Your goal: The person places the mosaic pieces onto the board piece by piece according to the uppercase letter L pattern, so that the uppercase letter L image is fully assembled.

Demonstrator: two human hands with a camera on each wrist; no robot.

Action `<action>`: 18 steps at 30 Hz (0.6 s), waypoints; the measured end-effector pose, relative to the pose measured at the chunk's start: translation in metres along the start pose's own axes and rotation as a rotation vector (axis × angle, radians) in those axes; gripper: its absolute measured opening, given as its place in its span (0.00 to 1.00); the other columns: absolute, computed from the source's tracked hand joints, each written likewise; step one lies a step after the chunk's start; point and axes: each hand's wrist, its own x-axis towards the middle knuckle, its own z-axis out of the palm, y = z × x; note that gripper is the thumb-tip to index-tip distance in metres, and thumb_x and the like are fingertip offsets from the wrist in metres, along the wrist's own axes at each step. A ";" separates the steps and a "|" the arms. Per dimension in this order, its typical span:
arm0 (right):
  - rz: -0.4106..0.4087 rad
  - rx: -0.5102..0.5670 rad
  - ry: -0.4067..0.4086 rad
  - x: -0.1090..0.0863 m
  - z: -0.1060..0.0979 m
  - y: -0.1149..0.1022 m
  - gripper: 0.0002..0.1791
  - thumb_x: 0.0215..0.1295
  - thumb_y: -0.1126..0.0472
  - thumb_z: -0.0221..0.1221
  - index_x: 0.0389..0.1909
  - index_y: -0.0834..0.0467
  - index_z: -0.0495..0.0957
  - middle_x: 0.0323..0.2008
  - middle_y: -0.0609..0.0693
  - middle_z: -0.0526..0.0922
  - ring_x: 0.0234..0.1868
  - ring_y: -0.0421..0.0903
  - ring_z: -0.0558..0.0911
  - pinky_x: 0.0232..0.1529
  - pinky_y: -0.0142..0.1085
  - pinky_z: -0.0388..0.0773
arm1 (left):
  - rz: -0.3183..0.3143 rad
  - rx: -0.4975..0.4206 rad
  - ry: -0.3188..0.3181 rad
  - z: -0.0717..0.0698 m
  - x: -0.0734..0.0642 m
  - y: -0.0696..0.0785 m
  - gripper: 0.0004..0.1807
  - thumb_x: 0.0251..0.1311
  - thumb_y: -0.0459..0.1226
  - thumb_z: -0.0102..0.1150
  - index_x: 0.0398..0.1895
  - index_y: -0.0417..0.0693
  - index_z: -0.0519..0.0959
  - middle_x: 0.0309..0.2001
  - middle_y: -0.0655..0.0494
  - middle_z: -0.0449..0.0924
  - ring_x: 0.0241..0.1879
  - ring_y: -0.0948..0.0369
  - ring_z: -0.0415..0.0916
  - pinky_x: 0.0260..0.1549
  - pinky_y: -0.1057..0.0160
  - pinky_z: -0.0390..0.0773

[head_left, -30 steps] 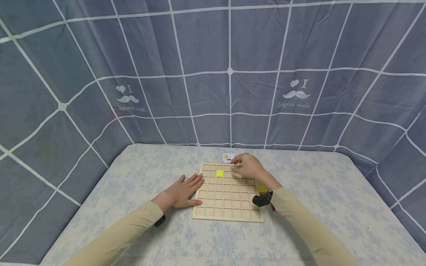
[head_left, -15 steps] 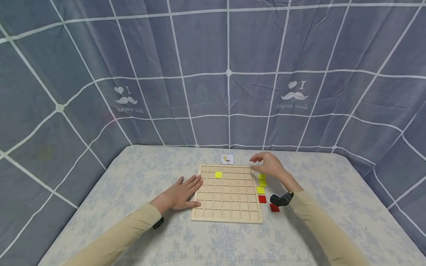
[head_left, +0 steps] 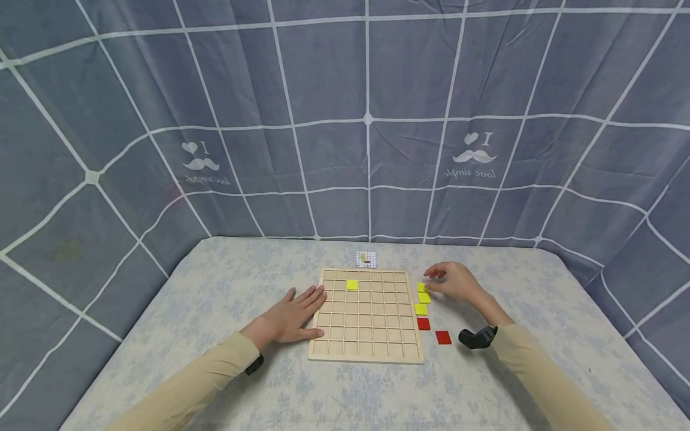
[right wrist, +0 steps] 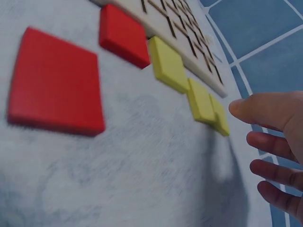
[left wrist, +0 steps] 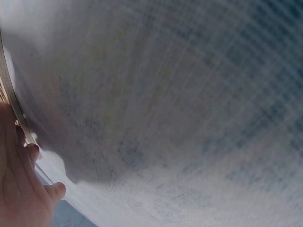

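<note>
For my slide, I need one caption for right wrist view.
Right hand near three yellow square tiles, with two red square tiles and a pale wooden grid board.

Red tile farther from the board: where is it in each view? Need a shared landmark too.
Head: red tile right of the wooden board, near its lower right corner.
Left wrist: not in it.
Right wrist: red tile at left, largest tile in the picture.
Shared landmark: wooden board, lower centre in head, left edge in left wrist, top in right wrist.
</note>
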 end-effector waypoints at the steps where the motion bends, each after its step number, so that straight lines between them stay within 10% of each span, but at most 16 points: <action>1: 0.005 -0.002 -0.005 -0.001 0.001 0.001 0.14 0.54 0.56 0.69 0.40 0.59 0.85 0.35 0.52 0.86 0.36 0.47 0.81 0.36 0.40 0.78 | -0.001 -0.001 0.000 0.000 0.000 0.000 0.45 0.66 0.63 0.42 0.77 0.46 0.48 0.78 0.49 0.43 0.77 0.51 0.42 0.70 0.39 0.50; 18: 0.070 -0.066 -0.007 -0.003 0.011 0.001 0.15 0.54 0.50 0.69 0.38 0.55 0.86 0.35 0.48 0.86 0.34 0.43 0.79 0.36 0.39 0.76 | 0.001 -0.005 0.001 0.001 0.001 0.000 0.45 0.67 0.63 0.42 0.77 0.46 0.47 0.78 0.49 0.42 0.77 0.51 0.42 0.70 0.39 0.49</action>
